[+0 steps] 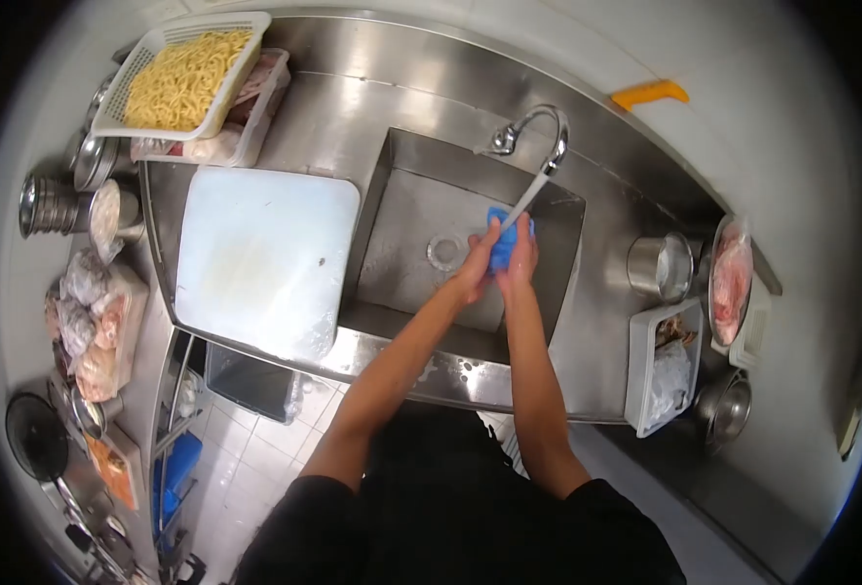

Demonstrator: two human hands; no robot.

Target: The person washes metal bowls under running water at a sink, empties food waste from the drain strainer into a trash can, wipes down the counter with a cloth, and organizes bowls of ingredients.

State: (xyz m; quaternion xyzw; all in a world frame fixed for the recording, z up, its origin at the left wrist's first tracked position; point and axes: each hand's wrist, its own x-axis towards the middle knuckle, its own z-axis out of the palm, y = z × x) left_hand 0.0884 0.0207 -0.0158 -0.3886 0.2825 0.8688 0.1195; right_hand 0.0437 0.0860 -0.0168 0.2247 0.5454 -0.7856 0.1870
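Note:
Under the running tap (553, 161), both hands hold a blue cloth (499, 255) inside the steel sink (411, 210). My left hand (477, 261) grips its left side, and my right hand (523, 255) closes on its right side. Water falls from the spout onto the cloth and fingers. Some of the fingertips are hidden by the cloth and the hands themselves. The round drain (444, 253) shows just left of my left hand.
Left of the sink lies a white cutting board (265, 258). Behind it stands a basket of noodles (187, 78) on another tub. To the right are a steel pot (658, 267), a white bin (653, 375) and a tray of meat (733, 278). An orange-handled tool (651, 95) rests at the back wall.

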